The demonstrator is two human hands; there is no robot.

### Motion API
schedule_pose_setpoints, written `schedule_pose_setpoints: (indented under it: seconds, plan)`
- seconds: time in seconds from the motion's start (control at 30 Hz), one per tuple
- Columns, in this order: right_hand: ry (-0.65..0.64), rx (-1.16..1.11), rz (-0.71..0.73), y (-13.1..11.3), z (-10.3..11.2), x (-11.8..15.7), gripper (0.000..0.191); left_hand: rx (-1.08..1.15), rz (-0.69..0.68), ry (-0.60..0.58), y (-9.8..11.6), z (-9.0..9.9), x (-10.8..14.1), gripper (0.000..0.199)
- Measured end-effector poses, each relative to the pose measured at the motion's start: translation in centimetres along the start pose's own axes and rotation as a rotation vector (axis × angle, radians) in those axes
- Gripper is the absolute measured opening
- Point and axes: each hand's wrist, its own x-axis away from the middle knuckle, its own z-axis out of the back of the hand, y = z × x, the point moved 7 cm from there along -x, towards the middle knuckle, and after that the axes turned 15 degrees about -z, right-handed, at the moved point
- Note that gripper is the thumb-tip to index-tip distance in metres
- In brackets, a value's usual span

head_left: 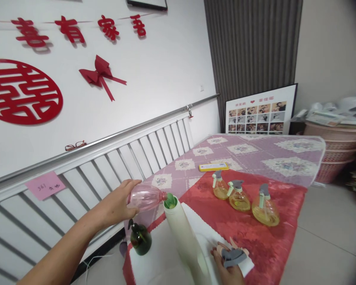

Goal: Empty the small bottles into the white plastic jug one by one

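Observation:
My left hand is wrapped round a clear pink bottle, tilted on its side with its neck at the green-lined mouth of a tall pale green container. In my right hand, at the lower right, is a grey spray head. A dark green pump bottle stands on the white cloth below my left hand. Three spray bottles with yellow liquid, the left one, the middle one and the right one, stand on the red cloth.
The red cloth lies over a purple patterned tablecloth. A yellow case is behind the spray bottles. A white railing runs along the left wall. Stacked pink baskets and a leaning photo board are at the back right.

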Motion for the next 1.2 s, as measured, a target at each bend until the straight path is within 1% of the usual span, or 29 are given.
schedule_pose_setpoints:
  seconds: [0.13, 0.23, 0.37, 0.8, 0.9, 1.07, 1.2]
  plan:
    - [-0.026, 0.038, 0.01, -0.3, -0.2, 0.0, 0.041, -0.008, 0.011, -0.016, 0.1, 0.1, 0.0, 0.075]
    - [-0.027, 0.048, -0.022, -0.1, -0.2, 0.0, 0.042, -0.013, 0.034, -0.039, 0.1, 0.1, 0.0, 0.076]
    - [-0.016, 0.045, -0.053, 0.1, -0.2, 0.1, 0.043, -0.026, 0.031, -0.041, 0.1, 0.2, 0.0, 0.076]
    - [-0.029, 0.069, 0.022, -1.7, 0.0, 0.8, 0.035, -0.082, -0.028, -0.058, 0.1, 0.3, -0.6, 0.077]
    - [-0.038, 0.061, 0.029, -1.6, -0.2, 0.7, 0.038, -0.088, -0.051, -0.05, 0.4, 0.5, -0.7, 0.076]
    - [-0.003, 0.046, -0.023, -0.7, 0.0, 0.4, 0.047, -0.109, -0.055, -0.05, 0.8, 0.8, -0.8, 0.076]
    - [-0.002, 0.046, -0.042, -0.4, 0.1, 0.3, 0.048, -0.134, -0.062, -0.065, 1.4, 1.1, -1.0, 0.076]
